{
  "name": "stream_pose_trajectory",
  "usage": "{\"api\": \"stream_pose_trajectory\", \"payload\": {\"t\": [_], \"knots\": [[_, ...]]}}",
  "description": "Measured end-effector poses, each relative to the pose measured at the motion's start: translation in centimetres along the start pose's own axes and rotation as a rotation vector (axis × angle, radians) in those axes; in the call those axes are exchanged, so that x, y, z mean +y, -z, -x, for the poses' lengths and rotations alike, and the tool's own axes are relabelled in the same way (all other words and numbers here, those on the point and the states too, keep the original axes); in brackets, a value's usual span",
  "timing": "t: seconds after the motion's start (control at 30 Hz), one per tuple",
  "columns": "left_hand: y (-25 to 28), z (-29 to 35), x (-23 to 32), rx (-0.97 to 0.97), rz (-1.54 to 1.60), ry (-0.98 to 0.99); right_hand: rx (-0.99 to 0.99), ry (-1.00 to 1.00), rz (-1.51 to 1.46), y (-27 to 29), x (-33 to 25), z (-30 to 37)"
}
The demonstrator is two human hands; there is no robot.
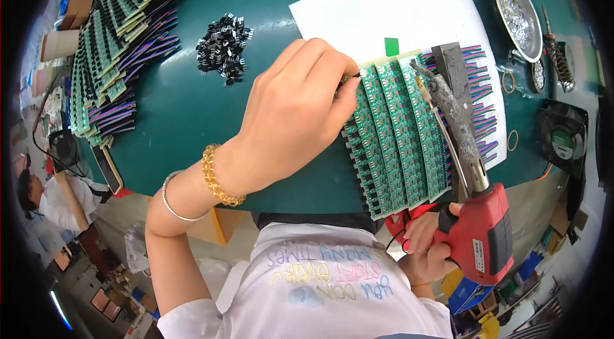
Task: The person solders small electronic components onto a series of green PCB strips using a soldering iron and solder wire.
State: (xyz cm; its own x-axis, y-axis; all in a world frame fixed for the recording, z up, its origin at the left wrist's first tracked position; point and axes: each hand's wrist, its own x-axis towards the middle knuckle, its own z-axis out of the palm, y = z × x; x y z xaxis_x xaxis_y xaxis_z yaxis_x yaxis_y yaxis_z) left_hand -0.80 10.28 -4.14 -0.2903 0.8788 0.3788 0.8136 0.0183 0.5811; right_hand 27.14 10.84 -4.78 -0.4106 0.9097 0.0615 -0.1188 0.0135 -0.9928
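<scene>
My left hand [294,109] is closed in a pinch at the far left corner of a row of green circuit board strips [400,134]. A bit of a small black part shows at its fingertips; the rest is hidden by the fingers. Similar black parts stick out along the left edge of the strips. My right hand [425,252] grips a red soldering gun [476,236] by its handle, at the near edge of the table. The gun's metal tip and feed tube lie slantwise above the right-hand strips, next to a dark grey bar [455,77] resting on the boards.
A pile of small black parts [224,48] lies left of centre on the green table. Stacked wired boards [115,38] fill the left side. White foam sheet [384,6] lies under the strips. At right are a metal bowl [534,45], a soldering iron [558,61] and a fan [563,134].
</scene>
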Motion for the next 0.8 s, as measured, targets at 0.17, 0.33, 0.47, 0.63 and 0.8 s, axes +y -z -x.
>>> {"api": "stream_pose_trajectory", "payload": {"t": [0.17,0.33,0.47,0.63,0.8], "knots": [[-0.3,0.0,-0.3,-0.017,-0.012,0.002,-0.234,-0.008,0.094,1.3,0.1,-0.6],[0.2,-0.5,0.2,-0.056,-0.037,0.026,-0.276,-0.075,0.097,1.7,0.2,-0.4],[0.6,-0.8,0.5,-0.132,-0.071,0.046,-0.314,-0.125,0.094,2.0,0.4,-0.2],[0.8,-0.8,0.6,-0.155,-0.077,0.057,-0.367,-0.185,0.088,2.4,0.3,0.0],[0.8,-0.7,0.5,-0.147,-0.066,0.057,-0.407,-0.496,-0.026,3.9,-0.8,-0.6]]}}
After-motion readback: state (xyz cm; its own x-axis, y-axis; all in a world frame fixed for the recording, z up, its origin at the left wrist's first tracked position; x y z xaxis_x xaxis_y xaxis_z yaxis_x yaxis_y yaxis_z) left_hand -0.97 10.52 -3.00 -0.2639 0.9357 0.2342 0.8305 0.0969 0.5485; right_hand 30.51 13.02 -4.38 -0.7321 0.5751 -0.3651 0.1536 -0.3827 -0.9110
